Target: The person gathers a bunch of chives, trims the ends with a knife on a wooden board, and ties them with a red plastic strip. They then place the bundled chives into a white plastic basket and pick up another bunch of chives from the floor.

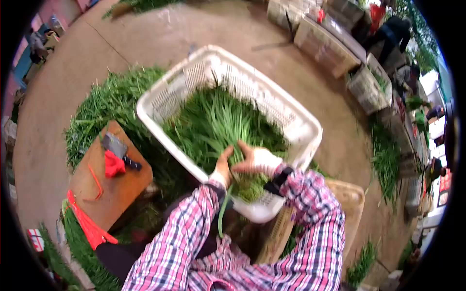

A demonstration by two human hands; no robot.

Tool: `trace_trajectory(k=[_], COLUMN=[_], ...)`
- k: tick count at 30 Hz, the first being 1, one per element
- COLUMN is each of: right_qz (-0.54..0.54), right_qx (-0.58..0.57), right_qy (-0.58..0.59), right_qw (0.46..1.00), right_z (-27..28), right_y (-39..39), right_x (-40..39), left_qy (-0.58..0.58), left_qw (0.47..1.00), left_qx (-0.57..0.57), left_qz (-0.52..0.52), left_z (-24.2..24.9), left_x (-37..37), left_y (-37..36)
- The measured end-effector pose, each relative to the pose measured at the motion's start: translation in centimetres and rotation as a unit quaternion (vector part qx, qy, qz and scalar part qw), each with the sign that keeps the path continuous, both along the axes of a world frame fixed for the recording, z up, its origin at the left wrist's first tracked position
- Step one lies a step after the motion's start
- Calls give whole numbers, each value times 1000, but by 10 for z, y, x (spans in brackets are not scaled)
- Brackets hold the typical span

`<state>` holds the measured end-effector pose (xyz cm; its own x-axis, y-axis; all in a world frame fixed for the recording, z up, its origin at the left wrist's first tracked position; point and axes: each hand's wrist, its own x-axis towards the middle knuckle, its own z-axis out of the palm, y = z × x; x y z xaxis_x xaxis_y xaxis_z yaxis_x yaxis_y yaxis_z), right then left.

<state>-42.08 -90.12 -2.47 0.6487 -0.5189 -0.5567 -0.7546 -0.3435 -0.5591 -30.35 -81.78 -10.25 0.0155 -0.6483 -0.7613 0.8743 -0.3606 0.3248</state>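
Observation:
Over the near side of a white plastic crate [228,51], my left hand [222,167] and my right hand [257,159] are wrapped round a bunch of long-leaved greens [228,123], which look like garlic chives. Its leaves fan out away from me over more greens [187,138] inside the crate. Cut stem ends [251,189] show below my hands, and one loose stalk [222,213] hangs beneath my left wrist. Pale coverings, perhaps gloves or wraps, leave the fingers bare.
To the left, a board [119,199] carries a cleaver [115,145], a red cloth [113,164] and red ties [90,225]. A heap of greens [107,106] lies beside the crate. Pale crates [325,46] and several people stand along the right; a person [394,34] bends there.

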Motion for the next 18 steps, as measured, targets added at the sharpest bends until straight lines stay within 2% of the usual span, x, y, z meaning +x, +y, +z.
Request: trace_trajectory(k=[1,3,5,6,7,8,10,11,13,14,15,17,18], right_qz=[-12,-55,-141,-190,-212,-256,-355,-382,-433,-382,-411,-359,-338], right_qx=[4,26,91,147,131,174,283,284,366,526,568,395,389], right_qy=[-13,-65,-112,-124,-146,-161,-172,-167,-125,-192,-206,-225,-214], right_qw=[1000,996,979,963,957,937,874,863,814,735,682,815,830], right_z=[-8,-15,-18,-13,-23,-32,-53,-61,-76,-124,-136,-91,-99], right_y=[2,2,-1,-4,-9,-13,-14,-11,0,-5,-4,12,9], right_x=[-1,-4,-12,-18,-29,-42,-62,-67,-69,-79,-80,-57,-53], left_qy=[28,53,113,125,139,152,179,174,152,122,94,79,98], left_qw=[998,997,991,990,988,985,980,981,985,989,993,995,993], left_qx=[45,54,-19,-32,-40,-48,-46,-43,-36,-16,5,-17,-27], left_qz=[-21,4,61,52,60,68,79,72,74,76,78,59,61], left_z=[1,-11,-26,-28,-37,-50,-56,-56,-54,-50,-46,-52,-52], left_x=[5,10,11,11,11,10,9,9,6,5,4,4,4], left_y=[3,6,1,-1,-2,-4,-3,-4,-3,-5,-6,-3,-2])
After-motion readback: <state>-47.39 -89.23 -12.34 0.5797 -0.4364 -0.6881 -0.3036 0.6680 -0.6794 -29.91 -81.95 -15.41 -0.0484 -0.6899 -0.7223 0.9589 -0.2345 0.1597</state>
